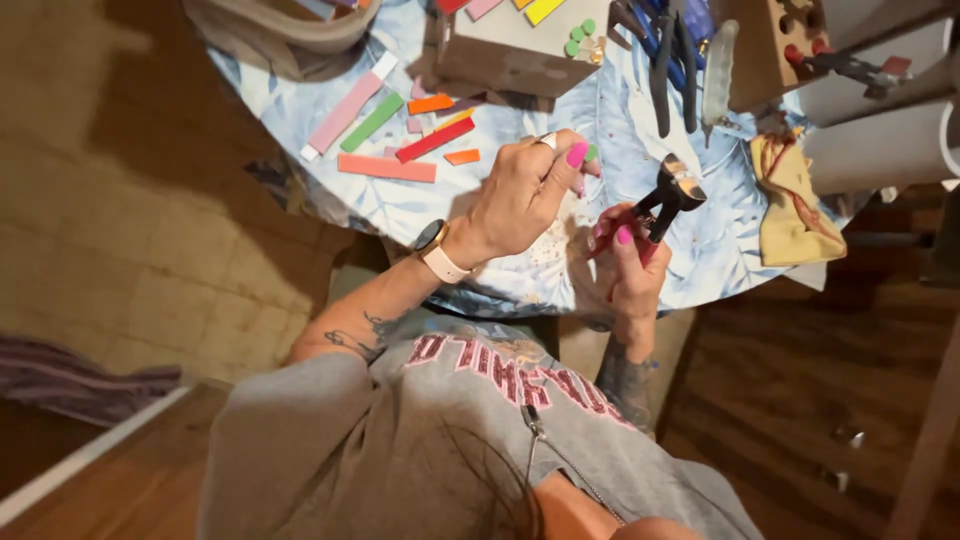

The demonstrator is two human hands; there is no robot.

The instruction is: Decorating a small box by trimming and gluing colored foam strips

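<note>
A: What lies at the left of the counter (300, 120)?

B: Flat coloured strips: a long pink strip (345, 110), a green strip (372, 122), a red strip (435, 140) and a salmon strip (386, 168), all apart from the hands.

A: And the left hand (520, 195)?

B: It hovers near the counter's edge, its fingers (572, 158) curled closed on a small green piece (591, 153). A watch (432, 240) is on the wrist.

A: The right hand (630, 265)?

B: Just beside, gripping the red handles of black nippers (668, 198), head pointing up. Whether the nipper jaws are closed, I cannot tell.

A: Further right?

B: Several pliers (665, 70) lie behind, then a yellow cloth (790, 195).
</note>
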